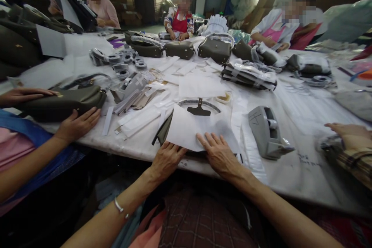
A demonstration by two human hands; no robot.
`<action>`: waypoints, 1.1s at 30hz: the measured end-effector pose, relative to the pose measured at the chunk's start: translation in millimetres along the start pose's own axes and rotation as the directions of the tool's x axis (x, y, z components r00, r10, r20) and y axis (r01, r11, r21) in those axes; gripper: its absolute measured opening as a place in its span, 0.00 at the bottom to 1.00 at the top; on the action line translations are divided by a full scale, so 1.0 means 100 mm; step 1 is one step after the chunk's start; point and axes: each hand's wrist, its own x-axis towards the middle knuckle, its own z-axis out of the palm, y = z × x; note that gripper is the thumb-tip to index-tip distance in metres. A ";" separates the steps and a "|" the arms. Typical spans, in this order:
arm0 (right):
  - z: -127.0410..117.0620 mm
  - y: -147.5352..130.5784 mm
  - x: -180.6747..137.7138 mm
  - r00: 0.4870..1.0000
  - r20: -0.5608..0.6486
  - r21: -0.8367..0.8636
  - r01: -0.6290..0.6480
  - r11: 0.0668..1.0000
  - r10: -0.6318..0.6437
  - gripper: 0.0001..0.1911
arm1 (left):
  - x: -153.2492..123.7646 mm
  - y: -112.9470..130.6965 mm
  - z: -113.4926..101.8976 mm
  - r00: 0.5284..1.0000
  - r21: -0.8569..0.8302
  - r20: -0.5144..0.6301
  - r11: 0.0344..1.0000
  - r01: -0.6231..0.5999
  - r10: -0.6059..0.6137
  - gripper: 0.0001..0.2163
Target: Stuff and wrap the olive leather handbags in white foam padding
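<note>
A sheet of white paper [192, 126] lies over a dark olive handbag [163, 131] at the near edge of the table. The bag's handle and black tab [199, 109] show beyond the paper. My left hand [167, 159] rests at the paper's near left corner, fingers curled onto the bag's edge. My right hand [219, 151] lies flat on the paper's near right part, fingers stretched and together. Neither hand lifts anything.
A grey tape dispenser [267, 131] stands right of my hands. A co-worker's hands [77, 124] hold an olive bag [62, 102] at left; another person's hand [348, 130] is at right. Wrapped bags, tape rolls [128, 64] and paper strips cover the white table [302, 170]. Three people work across it.
</note>
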 end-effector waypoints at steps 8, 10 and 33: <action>-0.17 -0.23 0.17 0.988 0.104 -0.005 -0.116 0.993 0.116 0.35 | -0.01 0.06 0.08 0.998 -0.124 0.031 0.991 0.049 -0.046 0.19; -0.16 -0.23 0.17 0.991 0.105 0.024 -0.086 0.996 0.083 0.35 | -0.02 0.05 0.10 0.999 -0.139 0.029 0.989 0.044 -0.041 0.17; 0.04 -0.36 0.15 0.997 0.075 0.078 0.002 0.997 -0.008 0.29 | -0.11 -0.04 0.21 0.978 -0.230 -0.204 0.969 -0.090 0.043 0.15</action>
